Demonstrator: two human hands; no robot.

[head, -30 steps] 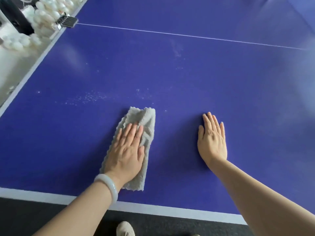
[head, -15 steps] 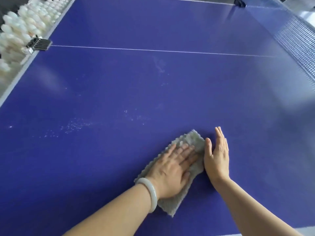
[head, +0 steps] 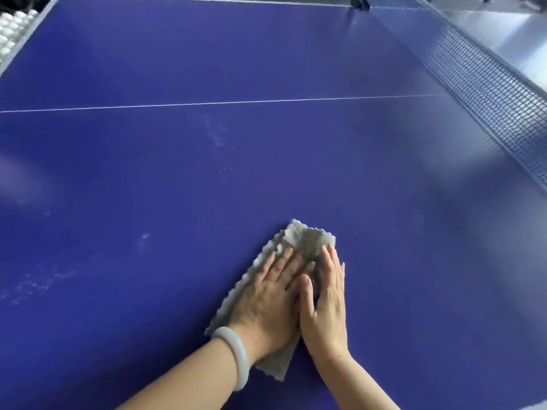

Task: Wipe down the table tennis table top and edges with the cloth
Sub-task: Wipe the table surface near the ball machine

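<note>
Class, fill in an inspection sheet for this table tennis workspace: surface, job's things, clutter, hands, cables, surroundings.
Surface: blue table top, pale dusty smears at left and centre.
Job's things: grey cloth lying on the table top, under both hands.
Clutter: nothing seen.
Hands: left hand flat on the cloth, pale bangle on wrist; right hand flat, fingertips on the cloth.
Cables: nothing seen.
Surroundings: net at right; white balls beyond the left edge.

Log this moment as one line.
step: wipe top; left hand: flat on cloth; right hand: flat on cloth edge; table: pale smears at left
</note>
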